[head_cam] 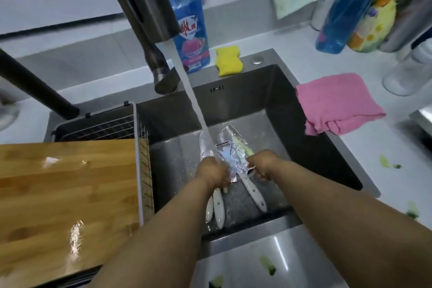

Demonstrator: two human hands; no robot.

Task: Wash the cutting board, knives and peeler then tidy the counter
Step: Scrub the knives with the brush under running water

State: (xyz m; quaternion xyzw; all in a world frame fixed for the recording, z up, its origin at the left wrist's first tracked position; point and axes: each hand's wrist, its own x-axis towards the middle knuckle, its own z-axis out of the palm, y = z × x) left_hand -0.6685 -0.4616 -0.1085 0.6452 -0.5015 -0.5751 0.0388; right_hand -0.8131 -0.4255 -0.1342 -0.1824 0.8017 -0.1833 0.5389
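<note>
Over the sink point(315, 147), the left hand point(211, 174) grips two white-handled knives point(218, 208) under the running water point(194, 100). The right hand point(263, 165) holds a third knife point(253, 192) and the peeler point(230, 149) (fingers curled, exact grasp unclear). The wet cutting board point(67, 194) lies across the sink's left side.

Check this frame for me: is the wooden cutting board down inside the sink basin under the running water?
No, the cutting board rests on the rack left of the basin, while the water stream falls on the knives.
</note>
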